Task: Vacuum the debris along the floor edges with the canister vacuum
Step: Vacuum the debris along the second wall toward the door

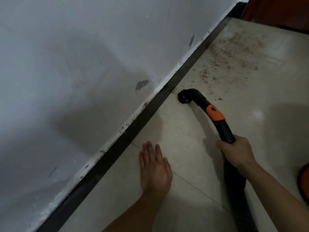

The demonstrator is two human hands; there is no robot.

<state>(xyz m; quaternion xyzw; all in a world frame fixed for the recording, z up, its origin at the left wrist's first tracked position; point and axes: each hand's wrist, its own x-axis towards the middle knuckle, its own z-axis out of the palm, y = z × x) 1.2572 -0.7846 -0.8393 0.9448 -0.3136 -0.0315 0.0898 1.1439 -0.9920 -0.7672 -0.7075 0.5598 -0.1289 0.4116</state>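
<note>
Hose handle (222,124) was wrapped by right hand (235,151); left hand (155,168) lay flat, empty. Nozzle (184,97) sat just beside baseboard (133,131), debris (234,52) farther along it. Nozzle best kept low, advanced slowly along baseboard.

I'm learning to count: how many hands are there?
2. The left hand lies flat on the floor near the wall; the right hand grips the vacuum wand.

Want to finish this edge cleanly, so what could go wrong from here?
The nozzle sits slightly off the baseboard, so crumbs in that seam may be missed. The debris patch ahead is wide, and one pass along the edge would likely leave some behind.
</note>
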